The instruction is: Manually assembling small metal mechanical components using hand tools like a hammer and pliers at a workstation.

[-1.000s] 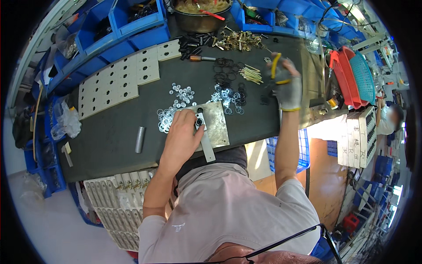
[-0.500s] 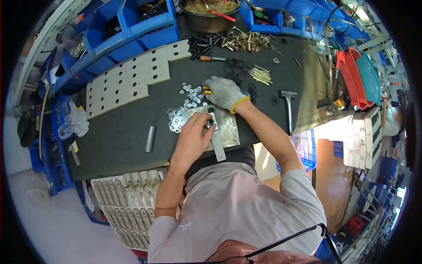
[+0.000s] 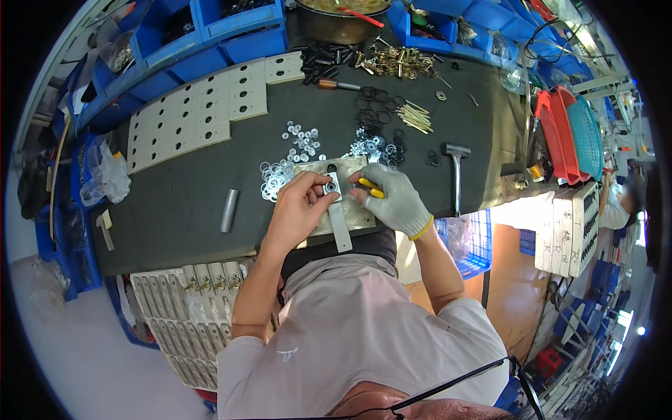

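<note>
The right hand (image 3: 392,199), in a pale knit glove, has come back from the far right of the counter (image 3: 175,210) to the middle, and now meets the bare left hand (image 3: 301,206) over the small metal bracket (image 3: 336,203); a second ago it was well off to the side, with the yellow-handled tool raised.

The bracket is a flat strip with a squarer head carrying a round hole. It lies on a pale metal plate (image 3: 357,217) at the near edge of the counter, its tail pointing toward the person. It looks stiff, light and smooth, likely slippery on bare metal, so pinching the head by its edges seems the surest hold; the long tail would give leverage but less control.

The left fingers (image 3: 318,189) are curled and nearly closed, thumb and forefinger pinched at the bracket's head around the hole. Whether a washer sits between them I cannot tell.

The gloved right fingers (image 3: 374,178) are closed around the yellow-handled tool (image 3: 371,187), whose tip points at the bracket's head.

Loose silver washers (image 3: 276,178) lie scattered just beyond the hands, black rings (image 3: 374,112) farther back, a hammer (image 3: 456,175) to the right and a grey metal tube (image 3: 229,210) to the left.
</note>
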{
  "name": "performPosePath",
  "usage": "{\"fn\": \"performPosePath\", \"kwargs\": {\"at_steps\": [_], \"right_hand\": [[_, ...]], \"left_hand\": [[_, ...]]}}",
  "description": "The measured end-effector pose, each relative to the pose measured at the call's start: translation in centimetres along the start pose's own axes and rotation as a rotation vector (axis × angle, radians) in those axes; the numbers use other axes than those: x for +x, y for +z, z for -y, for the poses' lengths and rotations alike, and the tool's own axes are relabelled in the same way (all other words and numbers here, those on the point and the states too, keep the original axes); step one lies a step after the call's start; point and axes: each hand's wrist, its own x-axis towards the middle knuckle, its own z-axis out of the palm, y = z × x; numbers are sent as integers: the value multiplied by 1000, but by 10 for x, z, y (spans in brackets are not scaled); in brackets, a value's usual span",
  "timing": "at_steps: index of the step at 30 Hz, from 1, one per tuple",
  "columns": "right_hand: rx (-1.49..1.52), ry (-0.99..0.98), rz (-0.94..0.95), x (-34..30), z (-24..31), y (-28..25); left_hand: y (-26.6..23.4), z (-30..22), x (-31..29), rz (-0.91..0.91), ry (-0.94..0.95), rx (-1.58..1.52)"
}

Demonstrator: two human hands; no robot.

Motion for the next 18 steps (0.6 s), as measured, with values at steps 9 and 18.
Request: {"fn": "performPosePath", "kwargs": {"at_steps": [9,18], "right_hand": [[-183,-192,128,21,17,11],[-361,-156,99,14,16,18]], "left_hand": [[13,20,-16,-105,131,0],[12,19,-15,-74,114,18]]}}
